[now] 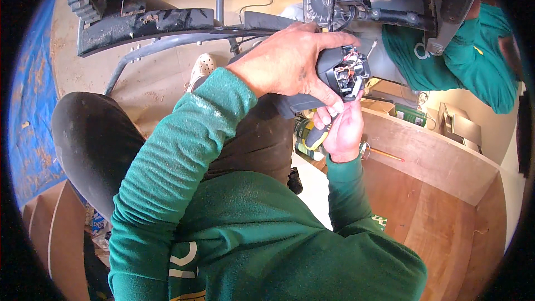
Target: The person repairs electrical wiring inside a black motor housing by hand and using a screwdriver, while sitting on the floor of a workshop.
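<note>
My left hand (pixel 298 58) reaches over a black plastic housing (pixel 329 66) and grips it, fingers along the far side and thumb on the near side. The housing's right end is uncovered, showing a cluster of wires and small electrical parts (pixel 351 72). Just below that end is my right hand (pixel 343 131), palm turned up and fingertips close to the housing's lower edge. Its fingers are closed around a screwdriver (pixel 317 135) with a yellow and black handle. Where the screwdriver's tip lies cannot be made out.
A dark metal frame (pixel 161 22) with grey tubes spans the far side. At the right stands a wooden box (pixel 429 159), with a pencil (pixel 387 155) at its wall. Green fabric of a person's clothing (pixel 473 61) shows at upper right. A blue tarp (pixel 33 111) lies far left.
</note>
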A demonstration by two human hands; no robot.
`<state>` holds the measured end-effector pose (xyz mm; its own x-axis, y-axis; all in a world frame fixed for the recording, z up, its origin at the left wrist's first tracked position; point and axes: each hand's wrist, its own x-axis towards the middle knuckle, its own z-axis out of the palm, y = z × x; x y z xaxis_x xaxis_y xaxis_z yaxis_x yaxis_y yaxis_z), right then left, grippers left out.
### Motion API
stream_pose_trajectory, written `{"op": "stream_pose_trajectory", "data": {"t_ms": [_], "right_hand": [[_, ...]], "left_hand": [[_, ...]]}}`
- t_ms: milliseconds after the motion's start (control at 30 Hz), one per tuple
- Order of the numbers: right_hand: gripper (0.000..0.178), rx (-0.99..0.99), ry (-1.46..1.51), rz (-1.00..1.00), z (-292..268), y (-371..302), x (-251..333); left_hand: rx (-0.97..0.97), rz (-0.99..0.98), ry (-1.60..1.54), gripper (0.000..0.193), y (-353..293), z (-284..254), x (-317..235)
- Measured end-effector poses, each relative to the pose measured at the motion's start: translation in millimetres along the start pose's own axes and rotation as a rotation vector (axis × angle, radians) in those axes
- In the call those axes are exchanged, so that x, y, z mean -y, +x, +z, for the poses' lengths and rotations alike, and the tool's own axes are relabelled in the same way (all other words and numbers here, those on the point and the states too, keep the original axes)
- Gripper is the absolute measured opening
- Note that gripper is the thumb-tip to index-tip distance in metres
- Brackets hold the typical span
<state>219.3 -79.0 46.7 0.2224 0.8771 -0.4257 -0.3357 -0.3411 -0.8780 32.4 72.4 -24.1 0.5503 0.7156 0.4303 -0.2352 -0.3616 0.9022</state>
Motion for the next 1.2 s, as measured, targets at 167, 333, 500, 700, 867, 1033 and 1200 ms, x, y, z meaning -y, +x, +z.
{"op": "stream_pose_trajectory", "data": {"t_ms": [167, 333, 500, 700, 867, 1033, 1200], "right_hand": [[0.056, -0.037, -0.014, -0.003, 6.2, -1.0, -2.1], [0.05, -0.078, -0.029, 0.008, 9.1, 0.0, -2.2], [0.048, -0.097, -0.032, 0.016, 3.4, 2.2, -3.1], [0.05, -0.108, -0.11, -0.068, 15.3, 0.4, -7.9], [0.045, -0.044, -0.35, -0.215, 19.9, -2.3, -5.1], [0.046, -0.099, -0.488, -0.218, 25.1, 2.6, 2.7], [0.045, -0.126, -0.482, -0.32, 19.0, 11.6, -2.2]], "left_hand": [[0.027, -0.026, -0.012, 0.108, -2.8, -2.5, -1.5], [0.091, 0.002, -0.229, 0.103, 3.1, -8.3, 5.0], [0.059, 0.031, -0.267, 0.107, -0.8, -11.7, 5.4], [0.064, 0.01, -0.211, 0.107, -2.7, -13.6, 3.7], [0.046, 0.007, -0.157, 0.111, -2.2, -12.2, 2.7], [0.044, 0.009, -0.169, 0.112, -4.0, -14.0, 3.6], [0.023, 0.024, -0.124, 0.113, -4.0, -14.4, 4.1]]}}
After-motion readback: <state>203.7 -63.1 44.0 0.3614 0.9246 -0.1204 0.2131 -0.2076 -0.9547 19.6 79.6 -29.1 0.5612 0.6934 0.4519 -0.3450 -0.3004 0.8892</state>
